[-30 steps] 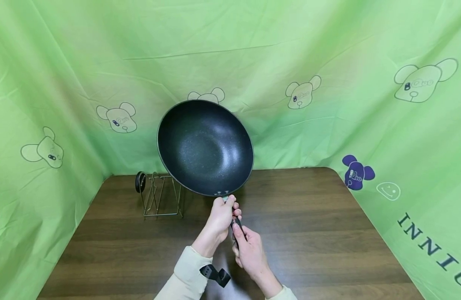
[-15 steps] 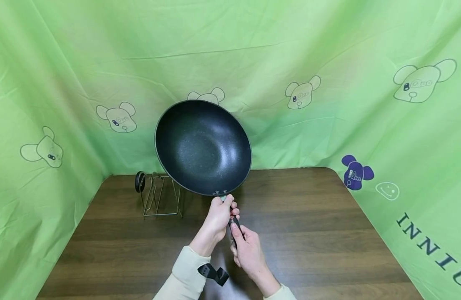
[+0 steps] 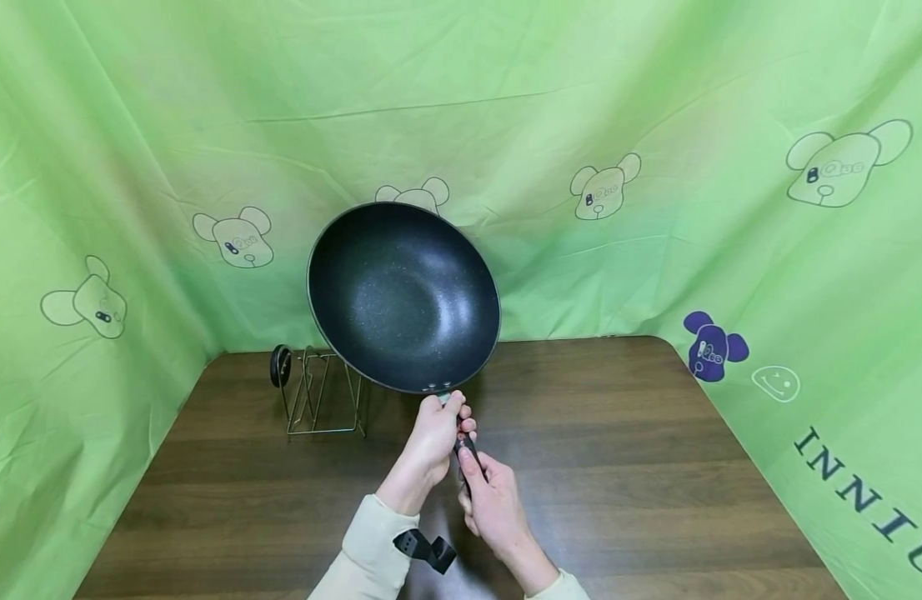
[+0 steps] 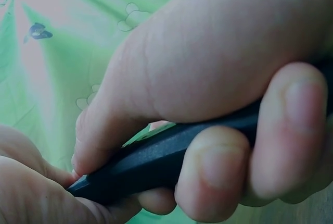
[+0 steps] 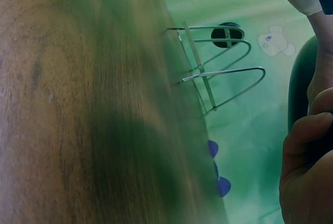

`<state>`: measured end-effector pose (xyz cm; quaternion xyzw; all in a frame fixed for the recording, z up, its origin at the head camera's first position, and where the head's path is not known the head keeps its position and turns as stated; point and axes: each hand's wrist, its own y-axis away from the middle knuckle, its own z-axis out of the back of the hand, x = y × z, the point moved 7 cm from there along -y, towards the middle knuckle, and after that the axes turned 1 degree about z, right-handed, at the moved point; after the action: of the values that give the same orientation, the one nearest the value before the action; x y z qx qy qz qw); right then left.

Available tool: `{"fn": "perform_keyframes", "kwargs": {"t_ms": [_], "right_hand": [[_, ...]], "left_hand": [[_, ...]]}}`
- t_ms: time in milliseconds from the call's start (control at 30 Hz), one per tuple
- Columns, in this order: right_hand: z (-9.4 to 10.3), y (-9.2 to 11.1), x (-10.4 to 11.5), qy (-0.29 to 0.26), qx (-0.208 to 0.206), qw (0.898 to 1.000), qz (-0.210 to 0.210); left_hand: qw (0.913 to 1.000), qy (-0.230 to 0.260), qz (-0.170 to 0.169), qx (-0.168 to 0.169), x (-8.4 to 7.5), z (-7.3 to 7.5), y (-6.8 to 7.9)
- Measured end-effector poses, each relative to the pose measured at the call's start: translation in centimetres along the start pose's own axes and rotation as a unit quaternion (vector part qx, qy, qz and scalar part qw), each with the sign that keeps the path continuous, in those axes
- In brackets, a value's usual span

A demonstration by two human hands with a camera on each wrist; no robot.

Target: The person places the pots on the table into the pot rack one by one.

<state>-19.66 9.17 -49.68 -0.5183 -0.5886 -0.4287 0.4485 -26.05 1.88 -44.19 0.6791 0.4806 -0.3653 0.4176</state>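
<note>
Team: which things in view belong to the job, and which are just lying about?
In the job:
dark pan
black handle of the pan
left hand, gripping the handle nearer the pan
right hand, gripping it further down

Probably just about:
wire rack, no hand on it
black disc at its left
green cloth behind

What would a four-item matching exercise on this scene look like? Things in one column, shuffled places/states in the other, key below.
Things
1. black pan
2. wire rack
3. left hand
4. right hand

Places/states
A. grips the handle farther from the pan
B. stands on the table
C. grips the handle close to the pan
D. held up, tilted

Pairs: 1-D, 2-B, 3-C, 4-A
</note>
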Motion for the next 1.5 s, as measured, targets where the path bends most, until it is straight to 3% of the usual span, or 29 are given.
{"fn": "perform_keyframes", "kwargs": {"t_ms": [1500], "right_hand": [[-0.75, -0.24, -0.53, 0.002, 0.016, 1.000, -0.006]], "left_hand": [[0.9996, -0.019, -0.016, -0.010, -0.30, 0.77, 0.26]]}}
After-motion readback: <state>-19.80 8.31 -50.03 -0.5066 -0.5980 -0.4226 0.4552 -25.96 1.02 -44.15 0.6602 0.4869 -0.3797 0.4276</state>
